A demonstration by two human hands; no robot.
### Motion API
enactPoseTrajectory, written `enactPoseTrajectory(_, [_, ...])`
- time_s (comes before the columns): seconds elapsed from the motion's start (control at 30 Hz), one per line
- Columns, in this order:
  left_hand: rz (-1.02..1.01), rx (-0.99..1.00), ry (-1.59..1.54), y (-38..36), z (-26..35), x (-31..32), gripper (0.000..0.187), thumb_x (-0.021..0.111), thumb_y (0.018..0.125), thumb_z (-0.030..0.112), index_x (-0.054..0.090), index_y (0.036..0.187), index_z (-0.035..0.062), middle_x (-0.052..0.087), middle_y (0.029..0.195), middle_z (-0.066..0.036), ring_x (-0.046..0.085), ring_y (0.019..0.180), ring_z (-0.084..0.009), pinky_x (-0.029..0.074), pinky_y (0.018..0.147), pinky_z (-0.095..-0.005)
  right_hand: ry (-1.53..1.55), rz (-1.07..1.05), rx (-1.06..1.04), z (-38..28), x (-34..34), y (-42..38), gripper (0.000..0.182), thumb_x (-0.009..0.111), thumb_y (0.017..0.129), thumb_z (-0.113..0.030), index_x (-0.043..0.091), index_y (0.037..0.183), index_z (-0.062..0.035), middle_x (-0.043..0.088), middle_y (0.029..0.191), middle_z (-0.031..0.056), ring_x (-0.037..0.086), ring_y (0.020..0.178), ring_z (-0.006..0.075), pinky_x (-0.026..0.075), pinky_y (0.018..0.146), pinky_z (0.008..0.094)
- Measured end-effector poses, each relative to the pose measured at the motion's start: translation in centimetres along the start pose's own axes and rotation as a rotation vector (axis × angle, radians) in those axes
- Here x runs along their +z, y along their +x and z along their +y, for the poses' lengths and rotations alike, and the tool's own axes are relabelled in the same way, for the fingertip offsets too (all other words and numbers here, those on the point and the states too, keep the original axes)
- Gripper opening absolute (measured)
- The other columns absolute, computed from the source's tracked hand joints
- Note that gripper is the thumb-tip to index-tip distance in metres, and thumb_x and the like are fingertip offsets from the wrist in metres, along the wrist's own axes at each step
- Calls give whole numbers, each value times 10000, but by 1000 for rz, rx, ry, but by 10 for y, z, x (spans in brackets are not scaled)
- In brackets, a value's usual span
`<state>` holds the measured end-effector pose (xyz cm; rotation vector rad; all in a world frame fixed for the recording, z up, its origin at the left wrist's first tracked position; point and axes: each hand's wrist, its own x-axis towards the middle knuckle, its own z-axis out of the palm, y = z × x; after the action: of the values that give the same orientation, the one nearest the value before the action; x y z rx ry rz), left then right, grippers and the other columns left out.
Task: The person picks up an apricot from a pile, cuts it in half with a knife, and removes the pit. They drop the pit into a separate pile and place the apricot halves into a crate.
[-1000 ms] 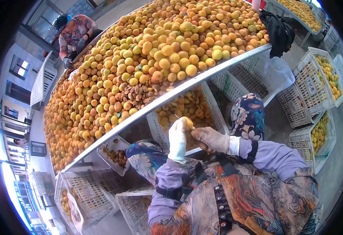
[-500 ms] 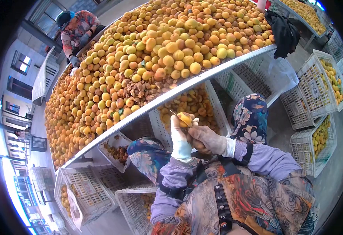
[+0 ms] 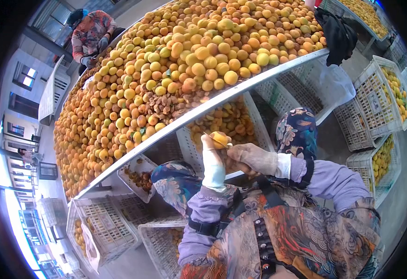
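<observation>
My left hand [image 3: 213, 162], in a pale glove, is closed around a yellow-orange apricot [image 3: 220, 138] held up above my lap. A thin dark sliver sticks out beside the apricot at the left thumb. My right hand [image 3: 255, 159], gloved too, is closed with its thumb end right at the fruit's lower right side; what its curled fingers hold, I cannot tell. Below and beyond the hands stands a white crate [image 3: 265, 139] with apricot halves [image 3: 224, 122] in it.
A metal-edged table [image 3: 199, 111] heaped with apricots [image 3: 203, 60] slopes across in front, with a pile of pits [image 3: 164, 106] near its edge. White crates [image 3: 99, 223] stand left, more crates [image 3: 375, 102] right. Another person [image 3: 92, 37] works at the far left side.
My right hand has shifted slightly to the right, leaving more of the apricot in sight. My left hand stays nearly in place. The other person's hands have moved a little.
</observation>
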<state>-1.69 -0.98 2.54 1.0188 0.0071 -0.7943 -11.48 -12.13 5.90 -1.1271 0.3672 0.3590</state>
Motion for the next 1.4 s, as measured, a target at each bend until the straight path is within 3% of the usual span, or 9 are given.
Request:
enactPoseTrajectory(0.17, [27,9,53,0,-2,1,558,353,916,605,546,971,84,575,841,-47,517,722,-131,436,671,-263,-321,94,105,-18,-4,-11,401,450,929,-484,572,887,-104,438,528,-37,393,410,67,324,370,215])
enactPoseTrajectory(0.3, [26,51,73,2,-6,-4,546,356,922,595,554,975,89,572,848,-33,492,693,-114,404,646,-242,-325,102,89,-12,-7,-8,360,480,931,-444,566,931,-95,459,572,-42,432,474,62,363,426,215])
enactPoseTrajectory(0.37, [10,54,72,3,-5,-4,540,363,924,587,558,985,87,568,856,-28,486,689,-111,395,641,-239,-297,133,-184,16,-14,6,318,512,931,-401,561,950,-88,450,579,-48,441,501,58,373,455,214])
enactPoseTrajectory(0.67, [-83,63,59,11,-15,-10,551,389,927,564,545,1016,43,552,888,-47,539,751,-145,419,671,-273,-259,161,130,-12,-7,-15,292,518,934,-373,540,930,-82,428,587,-52,397,485,53,339,442,210])
enactPoseTrajectory(0.8, [-30,61,21,17,-29,-17,543,386,923,571,525,998,51,553,868,-61,555,777,-177,435,733,-294,-260,155,145,-12,-9,-16,292,510,936,-378,532,908,-88,417,585,-53,386,479,50,327,431,210])
enactPoseTrajectory(0.97, [0,26,-4,20,-33,-23,596,432,874,620,538,951,38,584,808,-89,594,764,-223,488,735,-330,-256,147,-51,11,-14,-8,339,504,930,-419,542,898,-83,416,559,-50,379,457,47,312,405,203])
enactPoseTrajectory(1.17, [-36,-88,-37,7,-23,-15,584,423,880,619,541,939,50,585,808,-80,586,743,-200,488,711,-322,-59,136,9,31,-9,-3,376,499,922,-452,562,890,-83,432,507,-32,385,402,58,297,366,215])
enactPoseTrajectory(1.23, [-27,-27,133,3,-17,-10,582,416,882,621,549,926,56,587,808,-73,587,743,-191,491,700,-321,-64,133,16,32,-8,-1,370,497,925,-450,554,897,-86,429,511,-37,380,396,58,287,353,218])
enactPoseTrajectory(1.4, [-23,-105,109,1,-9,-2,596,398,885,632,549,929,57,579,838,-58,573,723,-176,485,682,-297,17,176,-135,51,-3,21,372,491,929,-453,542,923,-84,415,501,-41,371,390,54,278,356,204])
